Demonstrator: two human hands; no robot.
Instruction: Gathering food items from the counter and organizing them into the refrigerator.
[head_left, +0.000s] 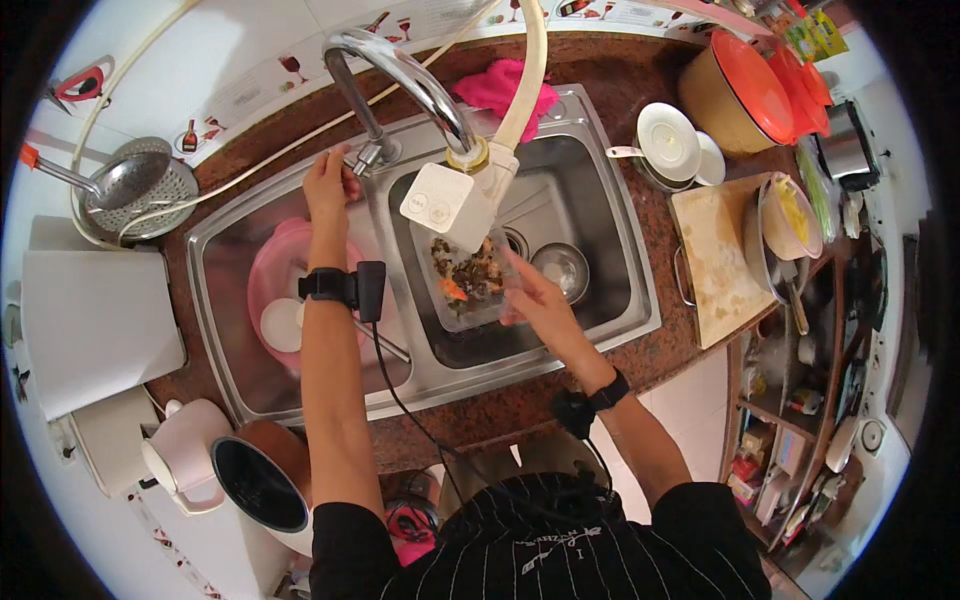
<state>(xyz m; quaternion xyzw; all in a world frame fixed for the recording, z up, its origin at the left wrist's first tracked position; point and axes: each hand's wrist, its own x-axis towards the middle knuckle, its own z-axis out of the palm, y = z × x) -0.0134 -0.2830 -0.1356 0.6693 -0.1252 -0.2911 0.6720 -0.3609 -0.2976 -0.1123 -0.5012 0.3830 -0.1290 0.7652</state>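
Observation:
My left hand (330, 180) is at the lever of the chrome faucet (367, 159), its fingers touching or very near it. In the right sink basin, my right hand (536, 292) grips the side of a clear plastic container (469, 321) that holds dark, wet food scraps (476, 270) with an orange piece. A white box-shaped filter (442, 202) on the faucet's spout hangs over the container and hides part of it. A round metal bowl (564, 270) lies in the basin to the right of the container.
The left basin holds a pink plastic basin (262, 262) with white dishes. A pink cloth (499, 86) lies behind the faucet. To the right stand small pans, a wooden cutting board (720, 262) and a red-lidded pot (727, 105). A metal colander (142, 217) is at the left.

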